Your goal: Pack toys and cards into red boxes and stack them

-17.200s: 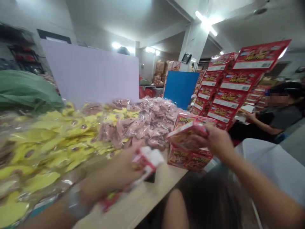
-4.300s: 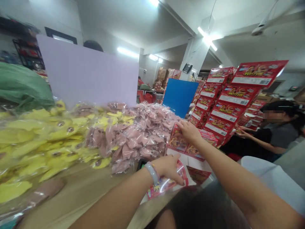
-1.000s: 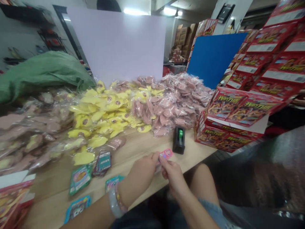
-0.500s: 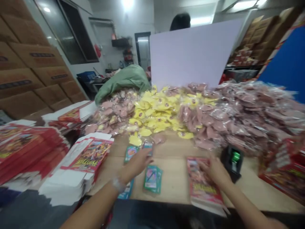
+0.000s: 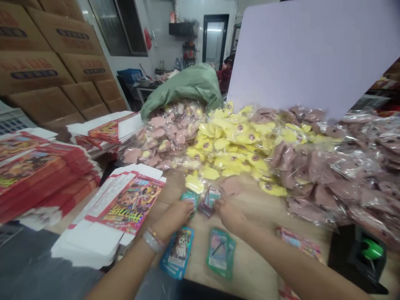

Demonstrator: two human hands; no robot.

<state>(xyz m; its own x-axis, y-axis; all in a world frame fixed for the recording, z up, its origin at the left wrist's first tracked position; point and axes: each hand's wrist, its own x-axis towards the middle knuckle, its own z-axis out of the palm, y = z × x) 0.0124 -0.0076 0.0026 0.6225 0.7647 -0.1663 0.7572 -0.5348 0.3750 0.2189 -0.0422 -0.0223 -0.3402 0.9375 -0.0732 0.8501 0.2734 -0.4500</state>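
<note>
Inspection of the work table: the person's left hand (image 5: 175, 218) is extended forward over the table, fingers loosely together and pointing at a small teal foil packet (image 5: 190, 199). The fingertips appear to touch that packet, though a firm grip cannot be confirmed. A beaded bracelet and a pale band (image 5: 151, 241) are on the left wrist. The right hand (image 5: 229, 216) is likewise half open, fingers reaching down to a small bundle of teal and purple foil packets (image 5: 210, 201). It touches the bundle, but whether it has hold of it cannot be determined.

Compared with the frame half a second earlier, the right hand no longer rests on a red printed pack, and the two hands now sit close together, just apart, at the near edge of the heap.

The bundle and teal packet lie on a pale wooden table (image 5: 246, 275), between the hands and a loose mound of clear-bagged yellow pieces (image 5: 231, 143). Below the hands lie a blue cartoon-printed packet (image 5: 177, 253) and a green packet (image 5: 220, 253), well clear of both palms. Clear-bagged pink pieces (image 5: 328, 166) are heaped to the right, beside a black tape dispenser with a green roll (image 5: 365, 254). A white-backed flat carton blank with red print (image 5: 125, 208) lies left of the left hand.
</note>
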